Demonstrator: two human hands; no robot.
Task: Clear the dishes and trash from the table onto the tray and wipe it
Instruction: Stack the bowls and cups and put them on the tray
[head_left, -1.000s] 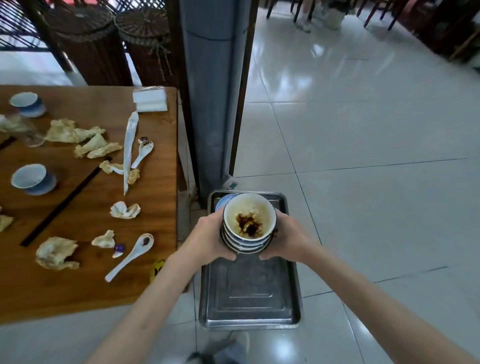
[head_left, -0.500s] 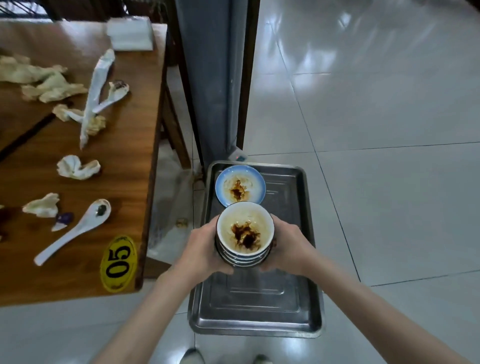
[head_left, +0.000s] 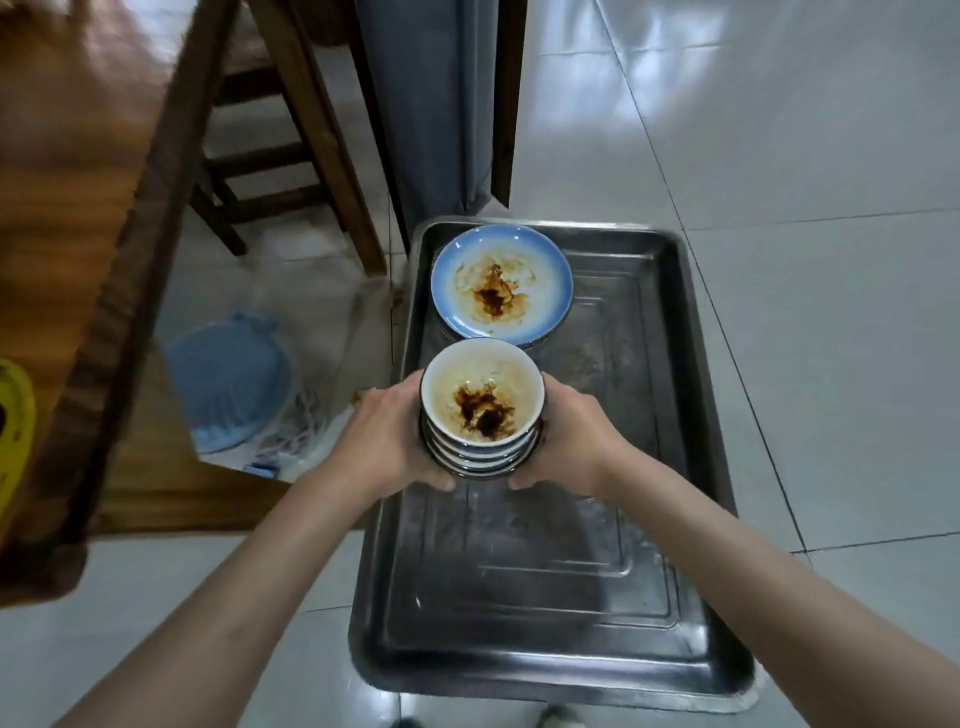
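A blue basin (head_left: 228, 384) sits bagged beneath wooden chair legs (head_left: 311, 130).

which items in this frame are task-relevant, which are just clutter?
In play:
- stack of bowls, gripped by left hand and right hand
- metal tray on the floor
- blue-rimmed plate, dirty, already in the tray
- wooden table, edge only, blurred

Lying about:
- blue basket in a plastic bag under the table
- wooden chair
- grey pillar

Restaurant dining room, numbered yellow tag (head_left: 13, 441) on wooden table (head_left: 78, 218), steel bussing tray (head_left: 691, 467), glossy tiled floor (head_left: 805, 130)
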